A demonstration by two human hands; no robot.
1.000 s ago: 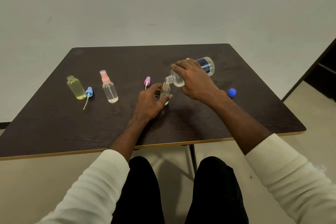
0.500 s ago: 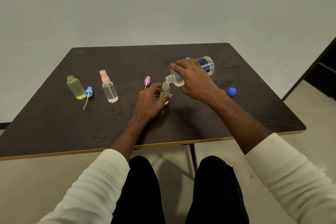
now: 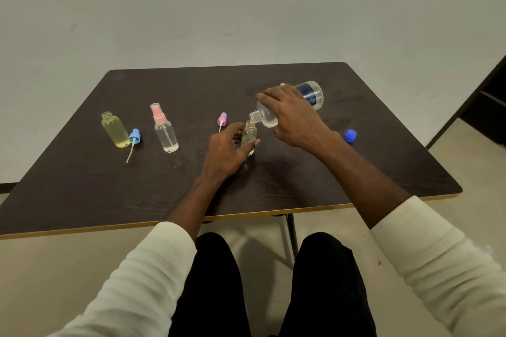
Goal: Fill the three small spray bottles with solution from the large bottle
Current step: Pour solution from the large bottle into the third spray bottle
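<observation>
Our left hand (image 3: 228, 153) curls its fingers (image 3: 253, 143) round the small bottle (image 3: 249, 136); our right hand (image 3: 294, 117) grips the tilted large bottle (image 3: 312, 93).

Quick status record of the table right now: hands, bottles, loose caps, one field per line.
left hand: holds small open bottle upright
right hand: tilts large bottle, neck over the small bottle's mouth
pink-capped bottle: closed, clear liquid
yellow bottle: open, blue sprayer beside it
purple sprayer: loose
blue cap: loose, right
</observation>
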